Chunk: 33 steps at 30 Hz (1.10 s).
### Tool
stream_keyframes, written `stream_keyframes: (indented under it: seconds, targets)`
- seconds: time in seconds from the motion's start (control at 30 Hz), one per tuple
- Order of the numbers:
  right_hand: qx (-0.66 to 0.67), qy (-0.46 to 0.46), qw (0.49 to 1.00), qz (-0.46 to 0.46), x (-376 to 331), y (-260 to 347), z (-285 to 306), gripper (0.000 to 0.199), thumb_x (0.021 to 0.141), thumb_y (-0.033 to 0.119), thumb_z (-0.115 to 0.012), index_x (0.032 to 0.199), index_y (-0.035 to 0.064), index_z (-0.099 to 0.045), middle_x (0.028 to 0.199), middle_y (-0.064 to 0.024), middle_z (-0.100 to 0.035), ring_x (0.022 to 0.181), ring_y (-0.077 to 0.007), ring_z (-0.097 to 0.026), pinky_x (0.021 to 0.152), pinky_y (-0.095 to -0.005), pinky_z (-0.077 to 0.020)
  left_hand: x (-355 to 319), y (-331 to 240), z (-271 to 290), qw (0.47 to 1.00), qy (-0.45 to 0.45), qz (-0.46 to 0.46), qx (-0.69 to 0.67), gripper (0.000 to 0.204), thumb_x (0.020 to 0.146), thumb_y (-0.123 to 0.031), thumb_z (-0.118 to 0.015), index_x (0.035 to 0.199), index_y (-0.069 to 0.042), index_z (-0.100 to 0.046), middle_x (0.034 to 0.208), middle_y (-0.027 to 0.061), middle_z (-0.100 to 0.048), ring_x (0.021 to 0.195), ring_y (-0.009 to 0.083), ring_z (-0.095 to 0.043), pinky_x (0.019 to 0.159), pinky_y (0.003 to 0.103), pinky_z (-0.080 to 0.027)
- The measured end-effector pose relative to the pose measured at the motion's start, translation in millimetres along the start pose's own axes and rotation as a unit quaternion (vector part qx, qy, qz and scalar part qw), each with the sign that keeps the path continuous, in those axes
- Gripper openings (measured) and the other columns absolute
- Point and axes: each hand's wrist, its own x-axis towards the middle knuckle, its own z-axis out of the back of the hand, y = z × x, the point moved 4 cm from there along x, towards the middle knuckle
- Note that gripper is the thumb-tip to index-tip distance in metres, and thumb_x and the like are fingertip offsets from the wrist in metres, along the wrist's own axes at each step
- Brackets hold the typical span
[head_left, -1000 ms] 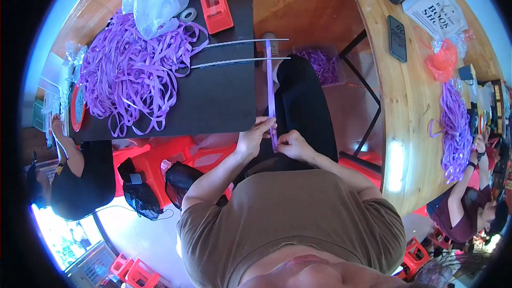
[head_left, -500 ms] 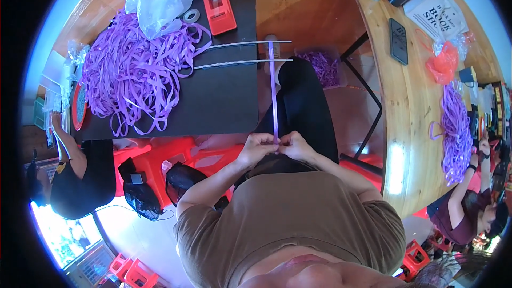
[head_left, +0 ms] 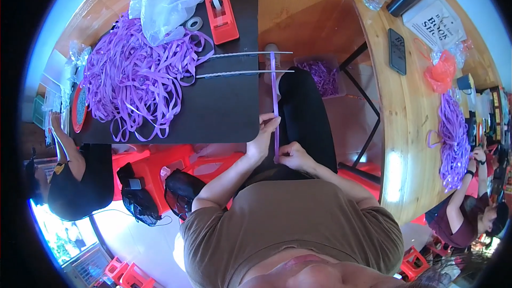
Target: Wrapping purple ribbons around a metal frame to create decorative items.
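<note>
A narrow purple ribbon (head_left: 274,88) runs from the far metal rod (head_left: 250,53) past the nearer metal rod (head_left: 250,73) toward my lap. Both rods stick out beyond the right edge of the black table (head_left: 224,117). My left hand (head_left: 260,137) pinches the ribbon partway along, near the table corner. Closer to my body, my right hand (head_left: 294,157) grips the ribbon's lower end between thumb and fingers. A large heap of purple ribbon (head_left: 138,80) lies on the table, left of the rods.
Beside the heap are a white plastic bag (head_left: 165,5), a red tape dispenser (head_left: 221,16) and a tape roll (head_left: 194,23). A bin of purple pieces (head_left: 322,77) stands on the floor. The wooden table (head_left: 397,122) at right holds a phone (head_left: 397,50) and more ribbon (head_left: 453,138). Two people sit nearby.
My left hand has moved away from my body, up along the ribbon, parting from my right hand. The right hand has shifted slightly nearer my body, still on the ribbon's end.
</note>
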Motion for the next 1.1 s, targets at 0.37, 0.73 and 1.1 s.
stream_keyframes:
  seconds: [0.37,0.73,1.1]
  targets:
    - [0.001,0.047,0.999,0.024,-4,11,3,0.01,0.076,0.0,-0.061,0.083,-0.0029,-0.067,0.081,-0.0102,-0.068,0.076,-0.0151,-0.062,0.074,-0.0285,-0.0482,-10,4,-14,0.99,-0.087,-0.111,-0.023,0.017,0.084,-0.003,-0.067,0.1,-0.002,-0.061,0.083,-0.0002,-0.056,0.076,0.0057,-0.05,0.071,0.019,-0.042]
    - [0.083,0.107,0.99,0.026,-3,18,3,0.006,0.077,0.0,-0.063,0.081,-0.0032,-0.066,0.081,-0.0083,-0.065,0.079,-0.0148,-0.059,0.076,-0.0283,-0.0459,-18,-3,-17,0.987,-0.098,-0.123,-0.023,0.014,0.086,-0.003,-0.064,0.1,-0.002,-0.063,0.084,-0.0013,-0.056,0.079,0.0053,-0.051,0.073,0.019,-0.043]
    - [0.081,0.097,0.992,0.019,-1,17,2,0.007,0.078,0.001,-0.063,0.082,-0.0033,-0.067,0.081,-0.0085,-0.067,0.075,-0.014,-0.06,0.073,-0.0277,-0.0464,-17,-6,-8,0.994,-0.04,-0.105,0.01,0.011,0.089,-0.007,-0.064,0.094,0.003,-0.062,0.081,0.003,-0.057,0.074,0.0067,-0.055,0.066,0.02,-0.045]
